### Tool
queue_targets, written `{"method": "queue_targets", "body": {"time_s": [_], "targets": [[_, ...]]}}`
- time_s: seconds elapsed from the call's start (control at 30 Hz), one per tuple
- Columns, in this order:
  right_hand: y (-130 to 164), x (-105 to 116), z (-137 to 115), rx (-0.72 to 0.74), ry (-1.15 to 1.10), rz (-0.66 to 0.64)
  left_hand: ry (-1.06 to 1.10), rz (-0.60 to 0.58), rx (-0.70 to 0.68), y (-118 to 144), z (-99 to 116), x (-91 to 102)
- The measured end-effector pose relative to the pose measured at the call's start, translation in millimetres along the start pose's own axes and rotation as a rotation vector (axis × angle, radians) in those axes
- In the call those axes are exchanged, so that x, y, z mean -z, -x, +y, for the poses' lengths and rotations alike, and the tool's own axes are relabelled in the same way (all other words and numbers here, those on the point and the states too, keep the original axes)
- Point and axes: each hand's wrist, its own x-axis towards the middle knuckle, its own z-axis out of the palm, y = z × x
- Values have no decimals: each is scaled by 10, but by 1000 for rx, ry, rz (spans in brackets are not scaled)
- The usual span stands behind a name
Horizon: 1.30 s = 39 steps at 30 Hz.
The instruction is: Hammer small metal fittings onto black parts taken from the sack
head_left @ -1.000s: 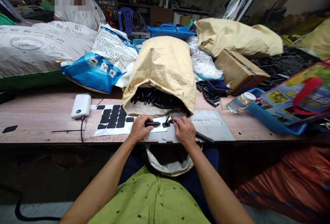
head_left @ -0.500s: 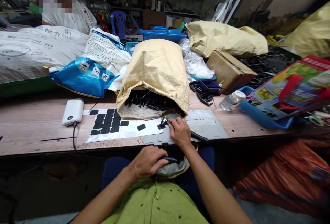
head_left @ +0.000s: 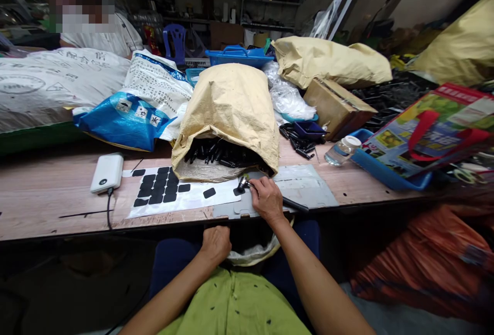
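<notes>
My right hand (head_left: 266, 198) rests on a grey plate (head_left: 312, 186) at the table's front edge, shut on a small hammer with a black handle (head_left: 296, 205). Its metal head (head_left: 242, 184) touches a black pad on the plate. My left hand (head_left: 216, 242) is below the table edge, over a white bag (head_left: 252, 257) in my lap; its fingers are hidden. A tan sack (head_left: 229, 108) lies open just behind the plate, with several black plastic parts (head_left: 219, 152) inside. A white sheet of black pads (head_left: 162, 191) lies to the left.
A white power bank (head_left: 107, 172) with a cable sits at the left. A water bottle (head_left: 341, 151), a blue tray (head_left: 386, 174), a cardboard box (head_left: 335, 106) and more sacks crowd the right and back. Another person (head_left: 100, 34) sits across the table.
My left hand took a black part off the table, carried it down to my lap, and now sits under the table edge. My right hand stays on the hammer.
</notes>
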Motion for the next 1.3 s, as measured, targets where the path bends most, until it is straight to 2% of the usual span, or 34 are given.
{"method": "queue_targets", "body": {"time_s": [0.07,0.17,0.23,0.33,0.4,0.43,0.53,0.57,0.67,0.77,0.9,1.1,1.3], "targets": [[1,3,-2,-1,-1,-2,-45,24,-18,34,-19,-2],[2,5,-4,-5,-1,-4,-59,36,-128,127,-13,70],[0,5,-5,-5,0,-3,8,22,-218,193,3,202],[-3,6,-9,-4,3,-3,160,3,-333,190,-5,542],[-5,9,-12,-7,3,-5,226,67,-369,64,-49,825],[-6,10,-14,-8,2,-5,241,142,-357,-38,-82,966],[-5,13,-14,-9,2,-2,195,442,-196,-442,-188,1326],[-5,14,-12,-9,1,-1,169,505,-159,-585,-216,1414],[-1,15,-5,-10,-7,-3,83,541,-132,-943,-253,1575],[3,13,2,-12,-15,-10,-37,472,-123,-1138,-233,1627],[6,10,6,-17,-17,-15,-126,463,-115,-1158,-218,1641],[8,6,3,-22,-15,-13,-43,578,-210,-805,-383,1534],[2,-2,3,-25,-15,-8,190,524,-377,-437,-589,1118]]}}
